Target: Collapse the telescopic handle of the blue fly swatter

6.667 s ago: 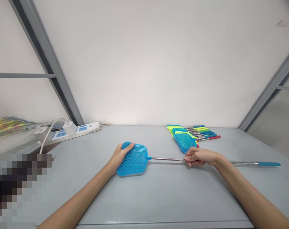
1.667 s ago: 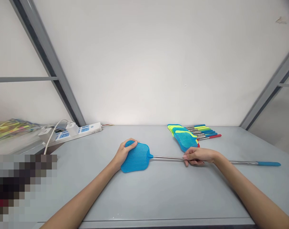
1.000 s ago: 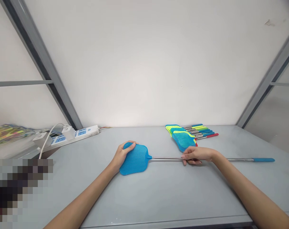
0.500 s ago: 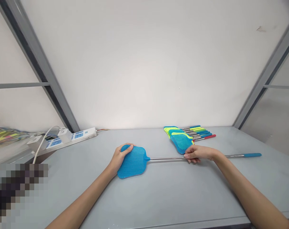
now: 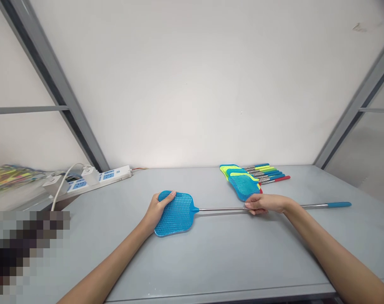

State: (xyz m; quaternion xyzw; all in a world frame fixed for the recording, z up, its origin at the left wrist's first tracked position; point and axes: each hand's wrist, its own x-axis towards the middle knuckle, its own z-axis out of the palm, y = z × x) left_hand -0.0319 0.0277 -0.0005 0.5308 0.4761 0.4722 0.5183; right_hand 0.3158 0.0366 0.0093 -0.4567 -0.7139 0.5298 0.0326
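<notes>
A blue fly swatter (image 5: 178, 214) with an extended metal rod lies crosswise over the grey table, its blue handle end out to the right. My left hand (image 5: 156, 210) is closed on the left edge of its mesh head, thumb on top and the other fingers hidden beneath. Around the middle of the rod, the fingers of my right hand (image 5: 260, 204) are pinched. Just behind that hand sits a pile of fly swatters (image 5: 243, 185) with blue and yellow-green heads and short rods; their handles are blue, green, yellow-green and red.
A white power strip (image 5: 111, 179) with plugs and a white cable lies at the table's back left. Beyond it is a blurred heap of yellowish things (image 5: 13, 177). A white wall (image 5: 192, 84) with grey frame posts rises behind the table (image 5: 211, 261).
The view has shifted slightly, moving the background a little. Both hands keep their hold on the fly swatter, which has barely moved.
</notes>
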